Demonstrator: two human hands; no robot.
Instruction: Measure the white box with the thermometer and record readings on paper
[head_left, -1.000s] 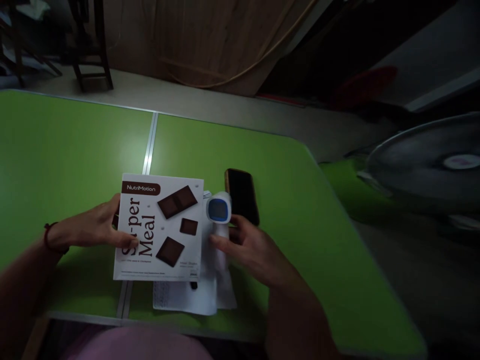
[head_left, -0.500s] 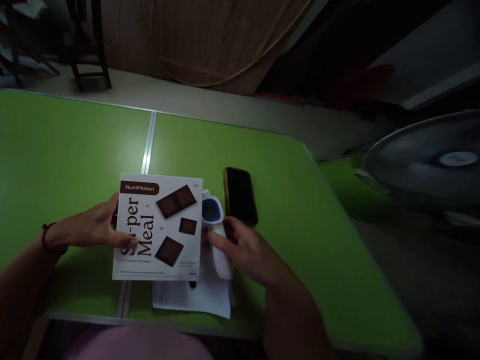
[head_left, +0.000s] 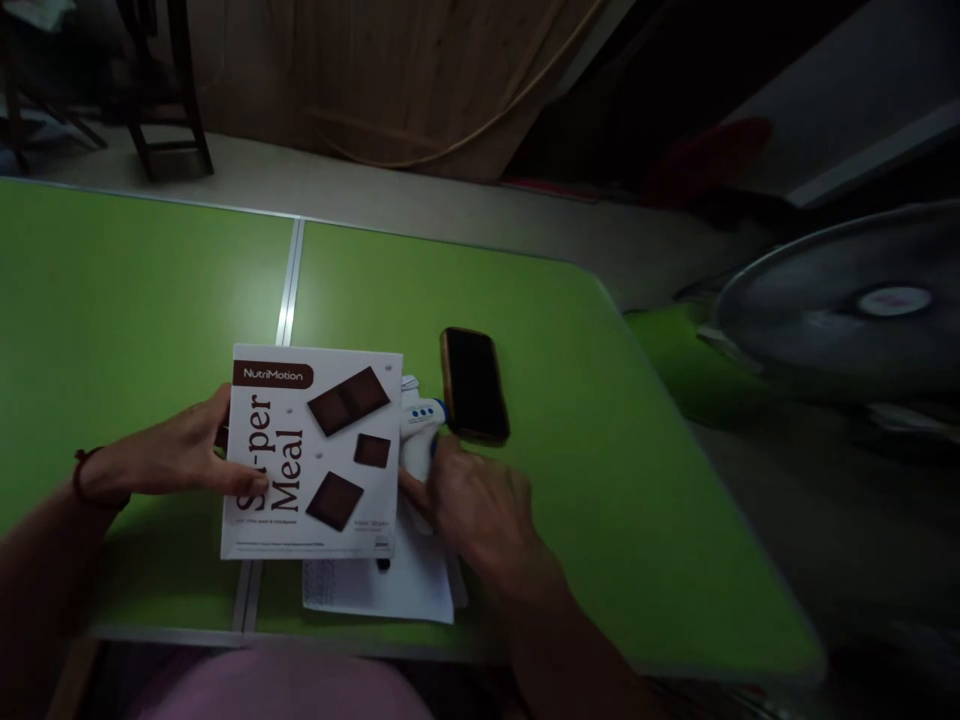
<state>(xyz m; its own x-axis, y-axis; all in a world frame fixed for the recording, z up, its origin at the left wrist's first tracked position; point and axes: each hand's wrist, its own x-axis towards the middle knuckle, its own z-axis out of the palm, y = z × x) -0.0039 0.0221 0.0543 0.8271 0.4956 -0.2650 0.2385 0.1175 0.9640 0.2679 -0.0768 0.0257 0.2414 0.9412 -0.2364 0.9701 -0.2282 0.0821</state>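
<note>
My left hand (head_left: 202, 450) grips a white NutriMotion box (head_left: 341, 450) by its left side, thumb on the printed front and the other fingers behind it. Brown chocolate squares are pictured on the box. Just right of the box, my right hand (head_left: 480, 500) is closed round the handle of a white and blue forehead thermometer (head_left: 418, 430). The thermometer's side buttons show, and its left end is partly hidden by the box. Under both lie sheets of white paper (head_left: 390, 592) with a small black thing on them.
A phone in a brown case (head_left: 475, 385) lies on the green table (head_left: 390, 290), just beyond my right hand. A metal seam (head_left: 291, 285) crosses the tabletop. At the right stands a round fan (head_left: 840, 310); a dark wooden chair (head_left: 169, 100) is behind the table.
My right hand has turned the thermometer: its screen faced me before, and now its side with the buttons shows. The left hand and box stay nearly still.
</note>
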